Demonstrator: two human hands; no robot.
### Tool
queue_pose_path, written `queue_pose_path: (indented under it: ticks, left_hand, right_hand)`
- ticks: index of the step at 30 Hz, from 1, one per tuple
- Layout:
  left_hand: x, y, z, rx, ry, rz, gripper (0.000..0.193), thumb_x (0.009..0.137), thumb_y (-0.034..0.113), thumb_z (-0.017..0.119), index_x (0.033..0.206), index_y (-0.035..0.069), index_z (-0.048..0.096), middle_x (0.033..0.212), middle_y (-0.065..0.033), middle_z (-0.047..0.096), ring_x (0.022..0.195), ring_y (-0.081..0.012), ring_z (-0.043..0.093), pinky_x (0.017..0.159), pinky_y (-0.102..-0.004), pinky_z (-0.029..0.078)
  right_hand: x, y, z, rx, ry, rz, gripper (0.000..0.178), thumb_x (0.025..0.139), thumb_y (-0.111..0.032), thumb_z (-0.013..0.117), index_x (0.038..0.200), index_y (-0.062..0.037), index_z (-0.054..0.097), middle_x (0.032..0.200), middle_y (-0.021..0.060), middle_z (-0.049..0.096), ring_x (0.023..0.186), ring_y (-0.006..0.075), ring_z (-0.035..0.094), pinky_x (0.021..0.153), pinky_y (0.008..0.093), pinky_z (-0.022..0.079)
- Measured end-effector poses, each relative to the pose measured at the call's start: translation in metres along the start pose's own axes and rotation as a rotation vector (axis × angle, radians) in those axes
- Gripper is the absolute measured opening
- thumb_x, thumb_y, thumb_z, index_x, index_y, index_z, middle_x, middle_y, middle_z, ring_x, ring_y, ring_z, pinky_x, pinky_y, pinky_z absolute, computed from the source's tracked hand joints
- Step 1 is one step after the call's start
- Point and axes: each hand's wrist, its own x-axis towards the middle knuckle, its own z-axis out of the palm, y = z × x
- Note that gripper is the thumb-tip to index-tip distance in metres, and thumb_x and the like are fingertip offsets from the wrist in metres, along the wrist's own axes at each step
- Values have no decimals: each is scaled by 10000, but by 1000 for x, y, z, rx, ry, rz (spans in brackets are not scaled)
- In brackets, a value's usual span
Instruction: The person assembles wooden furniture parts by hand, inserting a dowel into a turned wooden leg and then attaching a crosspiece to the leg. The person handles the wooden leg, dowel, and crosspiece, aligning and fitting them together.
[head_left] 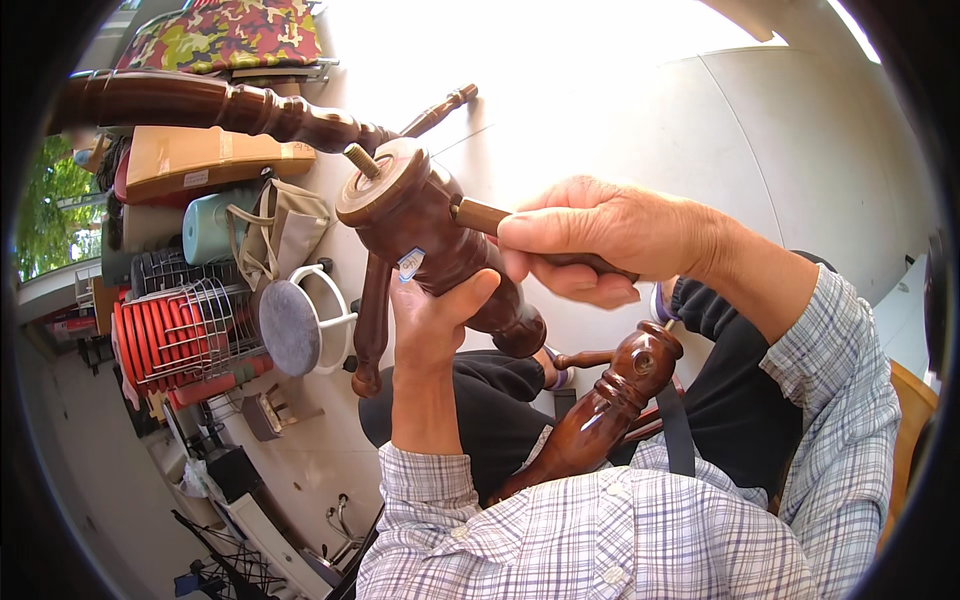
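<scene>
My left hand (432, 318) grips a dark turned wooden furniture leg (420, 225) from below, its flat end with a threaded bolt (362, 160) pointing up and left. My right hand (600, 240) is closed around a wooden rail (480, 216) whose lighter end meets the side of that leg. A second turned leg (610, 395) with a hole in its top rests across my lap. Another slim turned spindle (370, 320) hangs below the held leg.
A long turned wooden piece (220, 105) stretches across the upper left. Left of it are a stack of red plates in a wire rack (175, 340), a teal cylinder (215, 225), a beige bag (280, 235), a round grey disc in a white frame (290, 325), and cardboard (200, 160). Pale tiled floor (700, 130) lies beyond.
</scene>
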Motion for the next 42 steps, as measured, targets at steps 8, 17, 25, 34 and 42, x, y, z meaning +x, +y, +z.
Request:
queue_pose_path:
  ticks: [8, 17, 25, 34, 42]
  left_hand:
    - [1, 3, 2, 115, 100, -29, 567, 753, 35, 876, 1253, 7, 610, 1074, -88, 707, 952, -182, 706, 879, -335, 577]
    - [1, 4, -2, 28, 25, -6, 553, 762, 74, 887, 1243, 21, 621, 1076, -57, 700, 988, -159, 692, 884, -311, 561]
    - [-4, 6, 3, 144, 104, -101, 552, 741, 73, 893, 1229, 23, 640, 1077, -61, 712, 980, -166, 688, 891, -313, 557]
    - [-3, 3, 5, 66, 23, 16, 531, 739, 69, 902, 1209, 49, 654, 1049, -46, 716, 957, -153, 693, 862, -307, 559]
    - [2, 0, -2, 113, 102, -48, 632, 742, 10, 865, 1306, 23, 580, 1126, -92, 692, 1035, -187, 677, 912, -348, 562]
  right_hand:
    - [6, 16, 12, -1052, 570, -278, 457, 1070, -460, 561, 1070, -18, 679, 744, 117, 704, 636, 222, 725, 591, 295, 587]
    - [3, -3, -8, 179, 15, -38, 399, 1078, -318, 580, 1097, 64, 696, 757, 141, 716, 553, 196, 678, 485, 262, 553]
    - [-5, -7, 13, -725, 446, -184, 319, 993, -297, 716, 1035, 19, 696, 776, 127, 738, 646, 198, 712, 604, 307, 586]
    - [-3, 2, -6, 323, -109, -50, 450, 1081, -368, 563, 1144, 58, 696, 872, 164, 759, 643, 156, 734, 517, 203, 577]
    - [14, 7, 15, -1327, 744, -621, 185, 904, -149, 754, 949, 8, 668, 781, 148, 710, 733, 290, 700, 716, 392, 581]
